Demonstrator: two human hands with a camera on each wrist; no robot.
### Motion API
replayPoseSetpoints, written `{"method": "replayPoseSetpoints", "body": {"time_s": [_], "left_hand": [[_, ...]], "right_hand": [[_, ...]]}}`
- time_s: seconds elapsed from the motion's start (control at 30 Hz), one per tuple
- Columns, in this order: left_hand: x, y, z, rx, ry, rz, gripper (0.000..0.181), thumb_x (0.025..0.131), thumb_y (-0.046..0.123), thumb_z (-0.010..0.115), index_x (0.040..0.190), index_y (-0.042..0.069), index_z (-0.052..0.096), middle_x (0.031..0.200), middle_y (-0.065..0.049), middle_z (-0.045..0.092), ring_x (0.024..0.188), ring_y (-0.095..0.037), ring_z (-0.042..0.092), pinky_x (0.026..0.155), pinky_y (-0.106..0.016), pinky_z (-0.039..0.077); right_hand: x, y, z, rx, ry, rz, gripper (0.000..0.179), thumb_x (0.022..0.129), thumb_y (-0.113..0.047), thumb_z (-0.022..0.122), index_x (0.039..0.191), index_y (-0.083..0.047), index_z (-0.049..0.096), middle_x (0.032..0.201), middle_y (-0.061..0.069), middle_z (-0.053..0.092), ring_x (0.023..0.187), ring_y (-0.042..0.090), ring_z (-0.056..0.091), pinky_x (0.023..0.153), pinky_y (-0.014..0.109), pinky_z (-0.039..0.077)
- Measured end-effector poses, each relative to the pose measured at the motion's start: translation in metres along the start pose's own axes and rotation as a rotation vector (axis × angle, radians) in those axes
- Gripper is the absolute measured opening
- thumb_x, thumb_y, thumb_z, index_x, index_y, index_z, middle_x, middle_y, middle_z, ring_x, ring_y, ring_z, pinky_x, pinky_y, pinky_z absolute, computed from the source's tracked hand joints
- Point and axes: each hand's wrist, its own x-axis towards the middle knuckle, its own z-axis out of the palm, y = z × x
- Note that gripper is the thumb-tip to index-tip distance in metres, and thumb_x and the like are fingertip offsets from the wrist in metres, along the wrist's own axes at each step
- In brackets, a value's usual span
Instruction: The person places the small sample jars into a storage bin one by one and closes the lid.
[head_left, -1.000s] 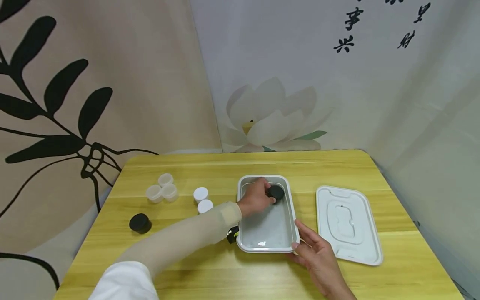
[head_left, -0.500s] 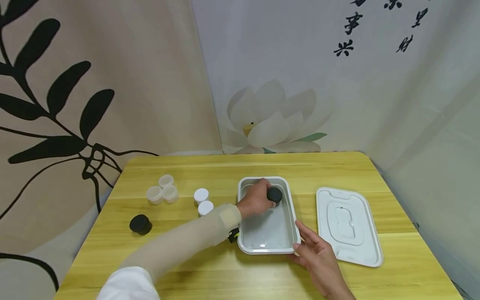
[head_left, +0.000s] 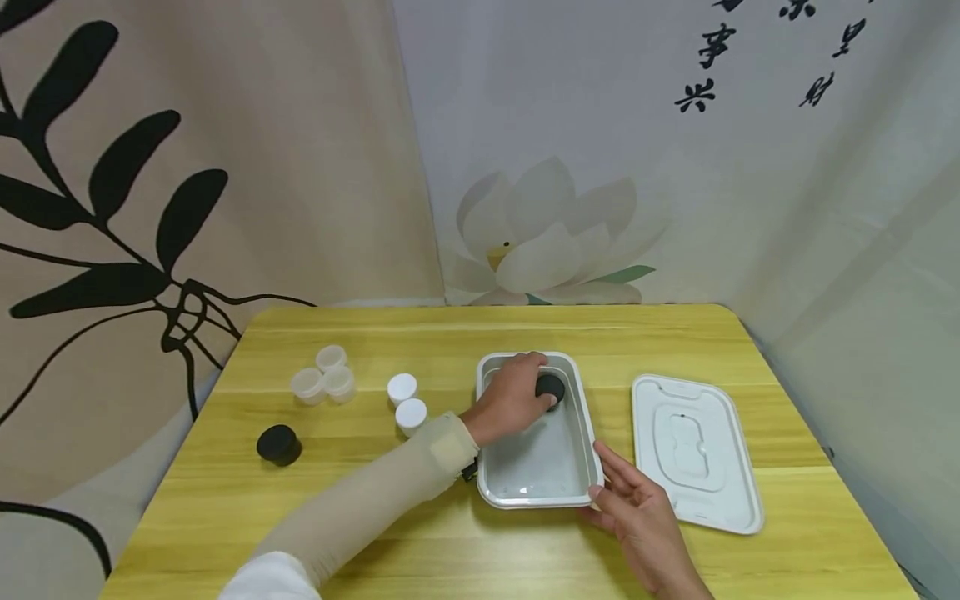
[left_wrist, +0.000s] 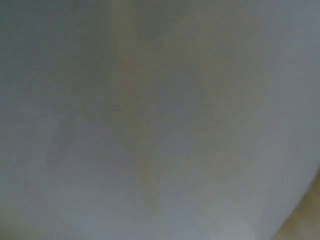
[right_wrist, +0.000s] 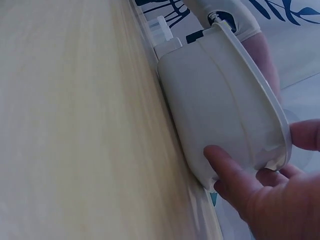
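Note:
A deep white plastic box [head_left: 536, 467] stands on the table without its lid. Inside its far half, my left hand [head_left: 512, 400] grips a short black round container [head_left: 551, 387], the thumb at its near side. My right hand [head_left: 637, 521] holds the box at its near right corner. In the right wrist view, the thumb [right_wrist: 306, 135] lies at the rim and the fingers spread over the outer wall. The left wrist view shows only a blurred pale surface up close.
Left of the box stand two white-capped containers [head_left: 405, 402] and three translucent cups [head_left: 324, 379]. Another black round container [head_left: 279, 445] sits nearer the left edge of the wooden table [head_left: 480, 558]. A white box lid [head_left: 699, 454] lies on the right. A printed curtain [head_left: 315, 150] hangs behind.
Inside the box, the black container has shifted slightly toward the near side, held by my left hand. My right hand keeps its hold on the box corner.

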Motion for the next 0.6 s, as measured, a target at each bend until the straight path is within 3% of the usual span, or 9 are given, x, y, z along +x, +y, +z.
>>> {"method": "replayPoseSetpoints", "body": {"time_s": [0.1, 0.4, 0.6], "left_hand": [[-0.005, -0.001, -0.009, -0.053, 0.032, 0.021, 0.059, 0.098, 0.024, 0.077, 0.150, 0.006, 0.056, 0.145, -0.013, 0.064, 0.126, -0.027, 0.065, 0.103, -0.040, 0.057], [-0.022, -0.019, -0.037, -0.362, 0.121, -0.002, 0.051, 0.099, 0.022, 0.077, 0.145, 0.007, 0.061, 0.144, -0.016, 0.065, 0.132, -0.032, 0.065, 0.110, -0.040, 0.055], [-0.042, -0.043, -0.056, -0.453, 0.204, -0.081, 0.044, 0.097, 0.025, 0.078, 0.139, 0.014, 0.067, 0.138, -0.009, 0.069, 0.129, -0.026, 0.067, 0.107, -0.038, 0.057]], "right_hand": [[0.000, 0.000, 0.001, 0.004, -0.008, -0.002, 0.069, 0.098, 0.001, 0.068, 0.160, 0.002, 0.039, 0.146, -0.011, 0.066, 0.125, 0.020, 0.069, 0.088, 0.046, 0.064], [0.000, 0.001, 0.002, 0.004, -0.008, -0.011, 0.068, 0.097, 0.004, 0.067, 0.160, 0.004, 0.039, 0.145, -0.010, 0.066, 0.123, 0.020, 0.070, 0.088, 0.045, 0.064], [0.000, 0.001, 0.000, -0.019, 0.006, 0.008, 0.068, 0.098, 0.002, 0.067, 0.160, 0.002, 0.039, 0.142, -0.015, 0.067, 0.121, 0.021, 0.071, 0.089, 0.044, 0.064]]}}
